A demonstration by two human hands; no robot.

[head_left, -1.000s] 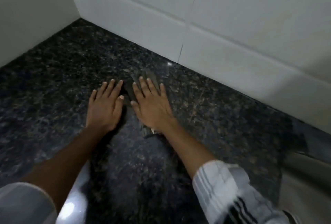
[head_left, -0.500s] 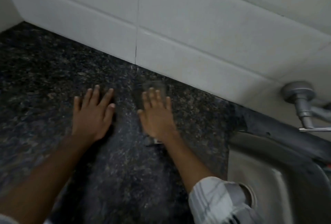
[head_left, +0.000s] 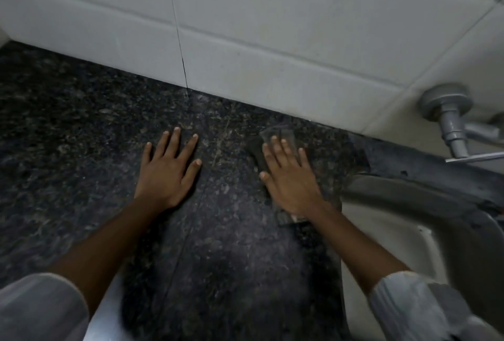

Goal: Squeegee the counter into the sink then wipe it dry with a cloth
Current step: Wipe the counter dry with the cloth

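Right hand (head_left: 290,177) fingers (head_left: 274,147) spread flat on cloth (head_left: 278,133).

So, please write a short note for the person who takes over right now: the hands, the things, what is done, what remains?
Left hand: flat on the dark counter, fingers spread, holding nothing.
Right hand: flat, pressing a dark cloth-like pad onto the counter; the pad is blurred, so I cannot say exactly what it is.
The pad sits near the sink, which is to the right of it, with the tap on the wall above.
No squeegee is in view; whether that step is done cannot be told.
Left to do: probably carry the stroke to the sink edge, then wipe the rest of the counter.
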